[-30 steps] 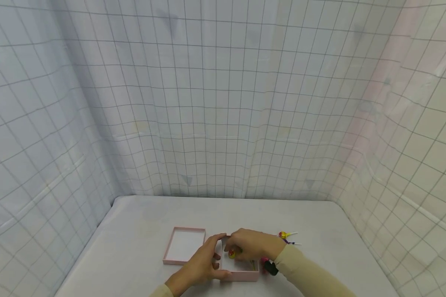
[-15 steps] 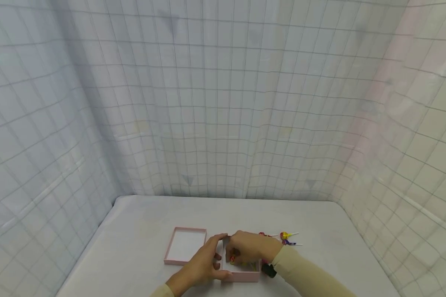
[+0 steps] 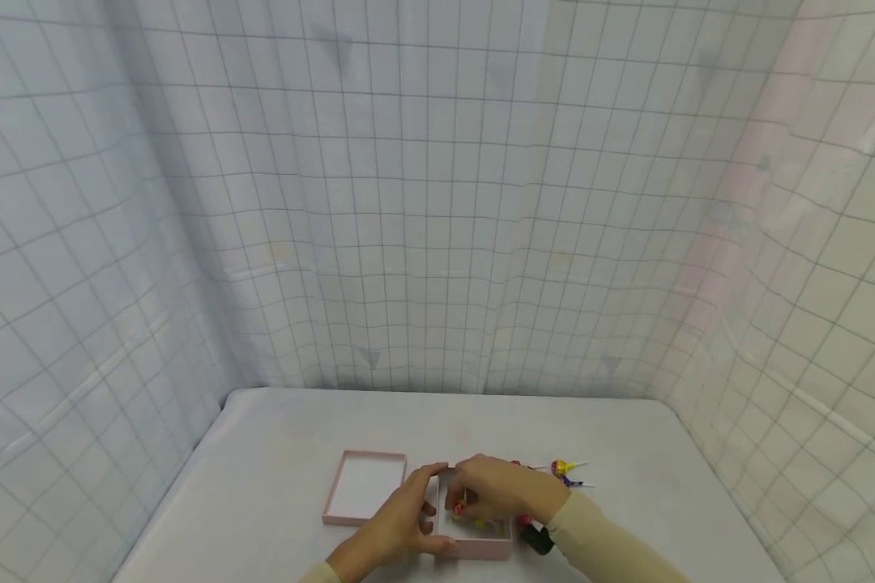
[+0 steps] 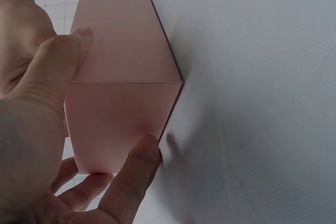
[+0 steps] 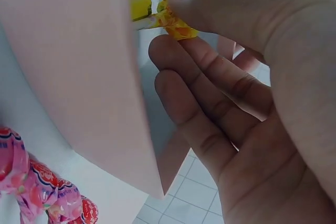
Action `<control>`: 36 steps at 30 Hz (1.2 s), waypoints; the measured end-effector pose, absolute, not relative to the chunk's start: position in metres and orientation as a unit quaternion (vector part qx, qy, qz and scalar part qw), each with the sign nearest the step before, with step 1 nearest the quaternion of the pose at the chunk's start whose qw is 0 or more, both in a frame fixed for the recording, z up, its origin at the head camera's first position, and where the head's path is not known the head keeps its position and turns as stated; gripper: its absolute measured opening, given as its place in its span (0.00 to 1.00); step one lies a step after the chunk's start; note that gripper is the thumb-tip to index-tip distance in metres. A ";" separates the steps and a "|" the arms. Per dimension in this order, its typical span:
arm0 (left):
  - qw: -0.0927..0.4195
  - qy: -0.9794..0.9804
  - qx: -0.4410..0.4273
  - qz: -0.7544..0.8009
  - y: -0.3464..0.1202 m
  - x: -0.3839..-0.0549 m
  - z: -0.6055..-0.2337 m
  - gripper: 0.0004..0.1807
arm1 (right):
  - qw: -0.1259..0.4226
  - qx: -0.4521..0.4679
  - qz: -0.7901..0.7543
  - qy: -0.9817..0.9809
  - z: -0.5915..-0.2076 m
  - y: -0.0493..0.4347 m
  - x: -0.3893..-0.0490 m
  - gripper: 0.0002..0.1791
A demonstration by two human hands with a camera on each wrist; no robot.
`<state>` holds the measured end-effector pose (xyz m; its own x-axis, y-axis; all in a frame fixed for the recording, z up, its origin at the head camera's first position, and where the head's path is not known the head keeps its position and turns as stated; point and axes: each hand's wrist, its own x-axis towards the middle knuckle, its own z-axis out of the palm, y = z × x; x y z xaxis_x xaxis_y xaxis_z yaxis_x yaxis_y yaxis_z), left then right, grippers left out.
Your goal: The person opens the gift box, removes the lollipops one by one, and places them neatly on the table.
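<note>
An uncovered pink box (image 3: 474, 549) with a white inside stands near the table's front. My left hand (image 3: 401, 518) holds it at the left, thumb on the near wall. In the left wrist view, its fingers spread over the pink side walls (image 4: 126, 45). My right hand (image 3: 499, 487) reaches into the box. Between thumb and index finger it pinches a yellow-wrapped lollipop (image 5: 181, 28), while the other fingers lie loosely bent. Another yellow wrapped piece (image 5: 139, 8) lies beside that lollipop inside the box. The right hand and forearm hide part of the box.
Left of the box lies a pink-edged lid (image 3: 368, 486), white side up. A yellow-and-red lollipop (image 3: 560, 467) and a purple one (image 3: 570, 482) lie at the right. Pink-wrapped lollipops (image 5: 44, 187) lie just outside the box wall. White grid-patterned curtains (image 3: 437, 243) surround the table.
My right hand stays inside the box and shifts only slightly, the lollipop in its fingers turning a little. The left hand keeps its hold on the box.
</note>
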<state>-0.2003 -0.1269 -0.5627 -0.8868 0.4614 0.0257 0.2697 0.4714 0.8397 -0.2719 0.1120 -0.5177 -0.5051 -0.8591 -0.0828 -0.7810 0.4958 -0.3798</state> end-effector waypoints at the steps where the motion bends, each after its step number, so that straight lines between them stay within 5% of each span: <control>1: 0.102 0.852 0.215 0.467 -0.127 -0.200 -0.563 0.64 | 0.126 -0.480 -0.150 0.855 -0.518 0.113 -0.271 0.09; 36: 0.104 0.863 0.207 0.449 -0.126 -0.197 -0.557 0.63 | 0.087 -0.485 -0.247 0.834 -0.512 0.141 -0.255 0.10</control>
<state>-0.1966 -0.1258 -0.5573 -0.8923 0.4513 0.0069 0.2646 0.5107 0.8181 -0.2553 0.1406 -0.5117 -0.5136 -0.8528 0.0948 -0.7672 0.4070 -0.4957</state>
